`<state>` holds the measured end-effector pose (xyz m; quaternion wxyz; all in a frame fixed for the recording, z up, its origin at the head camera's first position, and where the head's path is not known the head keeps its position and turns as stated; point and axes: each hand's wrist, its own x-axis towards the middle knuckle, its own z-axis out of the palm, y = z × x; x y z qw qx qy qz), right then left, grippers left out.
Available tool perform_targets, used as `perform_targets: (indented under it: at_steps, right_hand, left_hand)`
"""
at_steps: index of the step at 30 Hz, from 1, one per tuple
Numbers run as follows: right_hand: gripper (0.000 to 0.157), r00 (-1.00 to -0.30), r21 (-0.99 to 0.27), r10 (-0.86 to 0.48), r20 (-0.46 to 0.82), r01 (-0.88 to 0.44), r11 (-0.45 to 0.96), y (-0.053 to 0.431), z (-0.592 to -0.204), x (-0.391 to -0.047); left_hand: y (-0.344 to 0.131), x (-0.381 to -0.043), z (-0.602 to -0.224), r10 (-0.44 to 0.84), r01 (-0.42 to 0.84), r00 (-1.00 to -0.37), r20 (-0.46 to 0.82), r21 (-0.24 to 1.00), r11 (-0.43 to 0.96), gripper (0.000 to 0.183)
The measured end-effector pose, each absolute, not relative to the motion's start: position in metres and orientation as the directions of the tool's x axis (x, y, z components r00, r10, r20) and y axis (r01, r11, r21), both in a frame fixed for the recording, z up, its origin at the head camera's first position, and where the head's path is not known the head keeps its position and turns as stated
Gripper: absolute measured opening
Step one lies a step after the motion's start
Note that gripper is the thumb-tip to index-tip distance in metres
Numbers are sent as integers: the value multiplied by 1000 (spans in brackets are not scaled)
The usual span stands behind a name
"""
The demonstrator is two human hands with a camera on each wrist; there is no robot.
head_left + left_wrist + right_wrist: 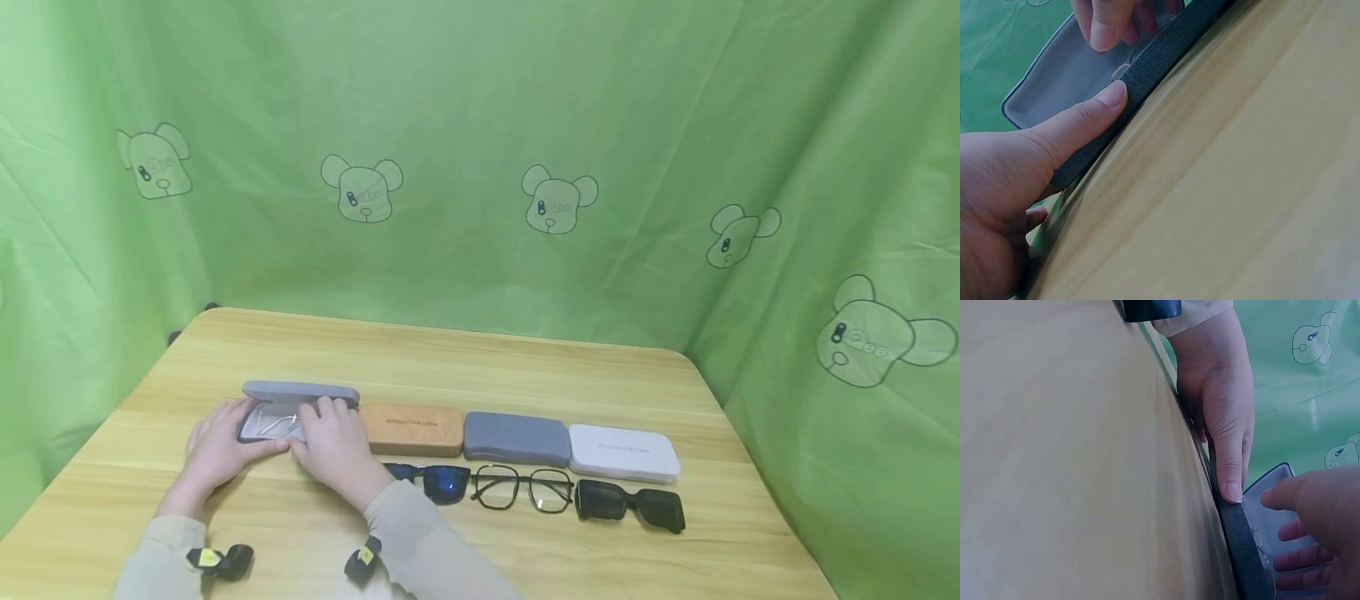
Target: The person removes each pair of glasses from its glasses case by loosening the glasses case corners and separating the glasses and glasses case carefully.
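At the left of the row lies a gray glasses case (pixel 300 390) with its lid raised and a pale lining. Thin wire-framed glasses (pixel 276 425) sit inside it, partly covered by the hands. My left hand (pixel 213 450) grips the case's left end, its thumb pressed on the front wall (pixel 1141 78) in the left wrist view. Over the right part of the case is my right hand (pixel 333 442). In the right wrist view its fingers (pixel 1300 559) are spread loosely in front of the lining, with nothing seen between them and the thumb.
Right of the case stand an orange case (pixel 411 429), a blue-gray case (pixel 516 437) and a white case (pixel 624 452), all closed. In front lie blue-lensed sunglasses (pixel 447 484), black-framed glasses (pixel 522 489) and black sunglasses (pixel 630 504) on the wooden table (pixel 600 558). Green curtains surround it.
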<state>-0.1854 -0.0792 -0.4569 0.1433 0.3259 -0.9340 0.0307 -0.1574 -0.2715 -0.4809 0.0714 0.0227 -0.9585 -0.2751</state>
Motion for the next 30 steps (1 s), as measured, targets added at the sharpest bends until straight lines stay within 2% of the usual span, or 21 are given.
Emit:
perform_targets:
  at_steps: [15, 30]
  right_hand:
    - [37, -768, 53, -567, 297, -580, 813, -81, -462, -187]
    - [31, -819, 33, -520, 243, -528, 848, -88, -467, -190]
  left_hand:
    - [-271, -157, -480, -81, 0, -988, 130, 531, 847, 101]
    - [-272, -158, -482, -84, -11, -990, 115, 531, 848, 102]
